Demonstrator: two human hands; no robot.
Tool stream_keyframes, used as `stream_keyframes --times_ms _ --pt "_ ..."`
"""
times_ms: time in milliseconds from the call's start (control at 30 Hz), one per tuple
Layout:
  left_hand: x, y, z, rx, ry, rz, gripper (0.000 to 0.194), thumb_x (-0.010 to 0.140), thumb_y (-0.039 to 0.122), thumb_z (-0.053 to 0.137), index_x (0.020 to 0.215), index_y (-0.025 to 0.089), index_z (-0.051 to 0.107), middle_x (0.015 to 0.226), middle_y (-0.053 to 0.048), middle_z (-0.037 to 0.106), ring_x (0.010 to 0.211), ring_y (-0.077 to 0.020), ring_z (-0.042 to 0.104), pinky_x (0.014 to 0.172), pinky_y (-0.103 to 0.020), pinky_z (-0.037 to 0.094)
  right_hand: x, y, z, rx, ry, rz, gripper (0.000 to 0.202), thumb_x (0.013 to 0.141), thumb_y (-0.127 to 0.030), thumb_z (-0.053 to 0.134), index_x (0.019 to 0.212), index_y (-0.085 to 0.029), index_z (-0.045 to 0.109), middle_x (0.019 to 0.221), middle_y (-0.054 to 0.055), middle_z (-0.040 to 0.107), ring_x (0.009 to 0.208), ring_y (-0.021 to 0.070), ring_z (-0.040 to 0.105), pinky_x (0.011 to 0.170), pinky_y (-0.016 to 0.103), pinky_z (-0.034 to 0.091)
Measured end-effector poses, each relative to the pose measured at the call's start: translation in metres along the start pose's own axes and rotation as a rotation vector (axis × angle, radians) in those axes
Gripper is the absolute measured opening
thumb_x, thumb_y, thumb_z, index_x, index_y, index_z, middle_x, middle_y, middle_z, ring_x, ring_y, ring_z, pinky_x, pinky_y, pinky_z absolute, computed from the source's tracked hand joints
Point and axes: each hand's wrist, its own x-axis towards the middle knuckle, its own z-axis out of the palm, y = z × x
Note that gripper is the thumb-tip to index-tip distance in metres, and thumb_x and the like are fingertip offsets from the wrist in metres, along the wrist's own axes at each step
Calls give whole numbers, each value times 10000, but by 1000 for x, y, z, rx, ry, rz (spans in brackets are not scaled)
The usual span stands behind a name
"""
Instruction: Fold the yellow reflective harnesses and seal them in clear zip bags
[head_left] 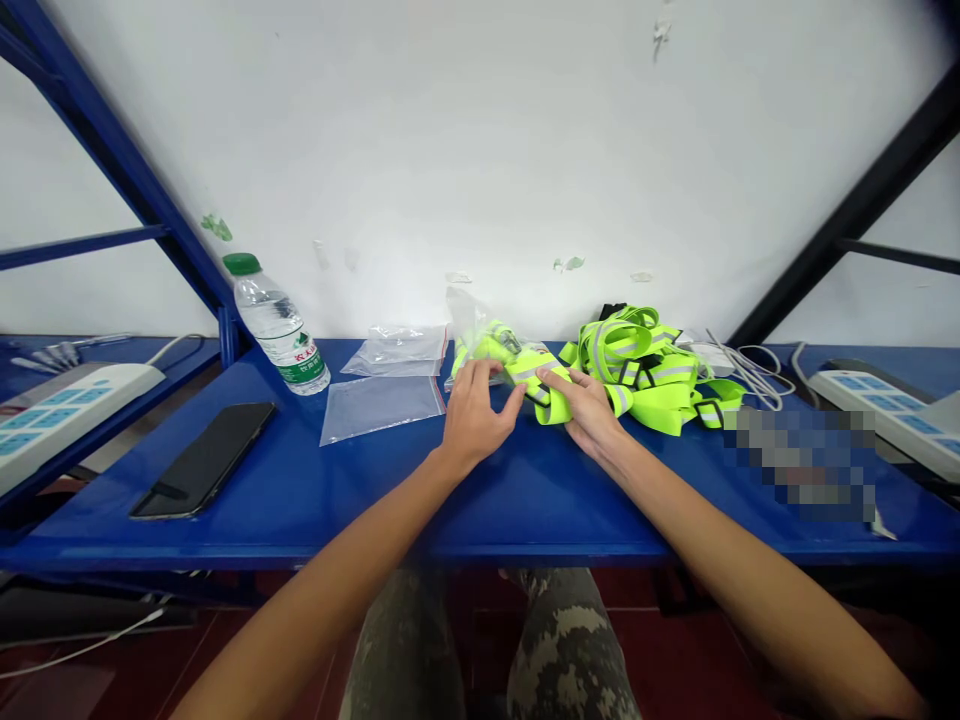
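My right hand (589, 408) is closed on a folded neon-yellow reflective strap (529, 370) with grey stripes, thumb on top and fingers beneath. Beside its left end is my left hand (480, 415), thumb and fingers apart, fingertips by the strap and a clear plastic bag (466, 315). Whether those fingertips press on either one is hard to make out. Just right of my right hand lies a loose pile of similar reflective straps (637, 350) with black buckles. Flat to the left of my left hand are clear zip bags (384, 408), partly overlapping.
A water bottle (281, 325) with a green cap stands at the back left of the blue table (300, 500). In front of it lies a black phone (206, 460). White power strips (75, 410) sit at both sides. A white cable (757, 375) coils behind a blurred-out patch at right.
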Motion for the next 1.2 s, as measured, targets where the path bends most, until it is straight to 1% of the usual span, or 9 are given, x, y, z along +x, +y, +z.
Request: stream_keyframes --times_ms 100,233,333,467,667,833,1000,1100,1200 --pt "1 -5 5 -125 -47 -23 219 905 338 568 1067 198 522 1043 -84 603 992 -200 592 840 -339 523 0 0 0 63 -54 85 375 544 -287 889 810 -164 654 787 44 740 728 209 714 634 295 597" --pt "5 -7 0 -211 -46 -28 237 901 240 541 1134 203 522 1058 -79 586 928 -165 603 813 -307 541 3 1 -2 89 -128 140 327 604 -298 866 793 -174 630 786 39 742 739 212 719 648 314 619" --pt "6 -7 -3 -100 -39 2 345 834 193 596 1171 196 519 1124 -99 567 965 -186 586 855 -336 523 4 2 -4 104 -171 176 297 638 -301 846 808 -166 644 768 45 740 768 226 724 666 325 629" --pt "4 -8 -2 52 -26 37 217 851 221 588 1064 193 556 1025 -81 625 985 -220 590 897 -378 487 2 1 -2 113 -156 179 269 665 -288 829 820 -148 660 746 55 739 770 237 725 672 337 637" --pt "1 -9 7 83 48 -64 161 809 128 552 956 192 561 862 -43 665 803 -184 628 755 -319 504 -6 -1 8 105 -85 188 238 666 -258 825 792 -148 656 738 54 737 719 223 717 655 334 642" --pt "0 -5 10 5 111 -108 262 796 107 525 1042 192 555 899 -36 672 812 -163 637 782 -301 504 -6 4 11 42 -43 106 286 652 -338 833 759 -157 639 708 45 714 666 202 697 600 319 620" --pt "-2 3 11 -128 -17 -229 202 787 143 549 980 194 524 774 6 595 720 -137 586 729 -274 477 -2 21 6 -136 19 16 386 589 -443 838 793 -164 666 722 25 695 702 197 671 628 301 567" --pt "-2 5 11 -159 -33 -282 102 840 240 554 919 199 505 697 29 542 652 -123 544 668 -253 443 0 29 4 -297 55 -144 369 636 -461 791 832 -169 681 826 35 702 799 197 653 728 307 535" --pt "-1 4 10 -167 -17 -321 114 859 297 559 868 204 494 618 54 480 588 -111 500 612 -236 400 -2 32 3 -420 52 -346 306 724 -435 718 890 -181 676 920 48 700 909 206 635 832 328 503"
